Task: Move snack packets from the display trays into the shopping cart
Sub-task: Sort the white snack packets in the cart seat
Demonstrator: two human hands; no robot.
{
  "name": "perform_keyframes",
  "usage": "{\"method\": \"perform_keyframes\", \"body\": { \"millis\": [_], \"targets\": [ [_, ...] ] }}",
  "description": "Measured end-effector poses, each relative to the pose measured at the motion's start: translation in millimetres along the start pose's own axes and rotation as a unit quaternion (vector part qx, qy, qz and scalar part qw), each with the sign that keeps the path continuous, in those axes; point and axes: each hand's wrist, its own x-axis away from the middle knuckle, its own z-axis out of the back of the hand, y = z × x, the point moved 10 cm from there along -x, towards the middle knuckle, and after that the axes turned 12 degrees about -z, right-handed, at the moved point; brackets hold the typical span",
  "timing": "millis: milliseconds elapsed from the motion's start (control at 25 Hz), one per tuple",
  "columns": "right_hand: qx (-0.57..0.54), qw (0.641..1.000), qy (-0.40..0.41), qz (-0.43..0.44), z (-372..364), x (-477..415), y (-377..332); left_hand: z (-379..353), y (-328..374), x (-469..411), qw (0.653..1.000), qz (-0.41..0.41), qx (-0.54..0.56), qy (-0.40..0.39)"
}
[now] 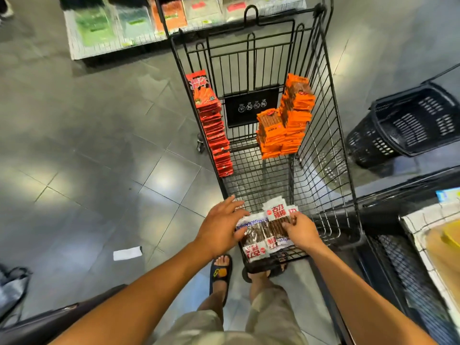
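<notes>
Several white snack packets [257, 236] lie in the cart [332, 125]; my left grip [220, 226] rests spread on them, right grip [302, 231] pinches them.

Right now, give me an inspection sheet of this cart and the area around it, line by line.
Surface: wire cart standing on grey floor tiles.
Job's things: white packets at the cart's near end; red packets in a row along its left side; orange packets stacked at the far right.
Clutter: paper slip on the tiles, left of the cart.
Grips: left hand lies on the white packets, fingers straight; right hand grips their right edge.
Cables: nothing seen.
Surroundings: black basket to the right; display shelf with packets ahead.
</notes>
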Motion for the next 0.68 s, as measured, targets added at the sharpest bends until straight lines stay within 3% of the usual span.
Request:
{"method": "perform_keyframes", "body": {
  "millis": [80, 120, 200, 240, 320, 480, 560, 680],
  "targets": [
    [-0.116, 0.991, -0.055, 0.030, 13, 20, -19, 21, -2, 6, 0.973, 0.071, 0.180, 0.125],
    [-0.180, 0.976, -0.113, 0.042, 9, 35, -32, 19, -6, 9, 0.937, 0.128, 0.289, 0.148],
    [-0.250, 0.940, -0.221, 0.073, -7, 66, -56, -5, -2, 10, 0.833, 0.214, 0.493, 0.134],
    [-0.256, 0.929, -0.254, 0.085, -16, 79, -66, -16, -2, 11, 0.792, 0.240, 0.546, 0.132],
    [-0.231, 0.929, -0.275, 0.089, -34, 89, -72, -23, -13, 20, 0.748, 0.282, 0.578, 0.165],
    [-0.200, 0.970, -0.139, -0.009, -53, 37, -33, -21, -42, 54, 0.736, 0.345, 0.544, 0.207],
    [-0.062, 0.993, -0.095, -0.028, -75, 15, -13, -22, -51, 69, 0.739, 0.359, 0.532, 0.203],
    [0.093, 0.991, -0.089, -0.036, -109, 8, 2, -27, -64, 91, 0.731, 0.382, 0.523, 0.216]
  ]
}}
